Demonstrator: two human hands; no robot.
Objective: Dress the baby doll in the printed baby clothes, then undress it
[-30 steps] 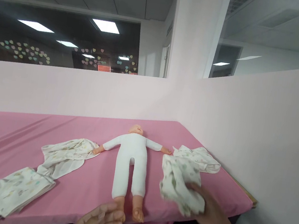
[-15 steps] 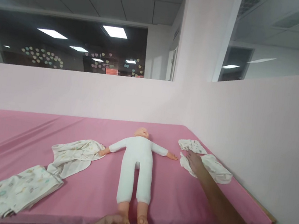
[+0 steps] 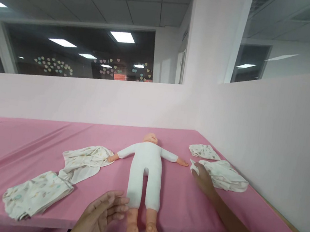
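A baby doll (image 3: 146,168) in a white long-sleeved suit lies face up with its arms spread and its bare feet towards me. My left hand (image 3: 103,212) is raised beside its lower legs, fingers loosely apart and holding nothing. At the right, my right hand (image 3: 205,180) has its thumb and fingers closed round the left end of a white printed baby garment (image 3: 229,175). Part of that end is hidden under the hand. Just behind it lies a smaller folded printed cloth (image 3: 204,151).
A pink sheet (image 3: 176,207) covers the table. To the doll's left lie a crumpled printed garment (image 3: 86,162), touching its hand, and folded printed trousers or cloth (image 3: 37,193). A white wall (image 3: 280,129) borders the table's right edge; windows are above.
My left hand has risen into view, up and away from the doll's feet. My right hand has drawn slightly towards me and closed on the garment's end. The view has shifted a little left.
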